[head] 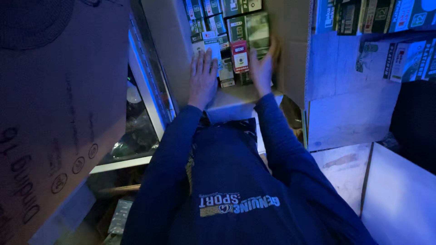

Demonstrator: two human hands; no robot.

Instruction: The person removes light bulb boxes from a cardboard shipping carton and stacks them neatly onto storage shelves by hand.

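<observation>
An open cardboard carton point(290, 63) stands in front of me, packed with several small green and white boxes point(213, 27). My left hand point(202, 77) lies flat, fingers spread, on the packs at the carton's left side. My right hand point(263, 68) is edge-on at the right of a small red-and-white box point(240, 55), pressing against the packs; whether it grips one is unclear. Both arms wear dark blue sleeves.
A large brown cardboard box point(50, 113) fills the left. A glass-fronted cabinet with a white frame point(145, 90) stands beside it. Shelves point(345, 45) at the right carry more packs. A white counter surface point(399, 190) lies at the lower right.
</observation>
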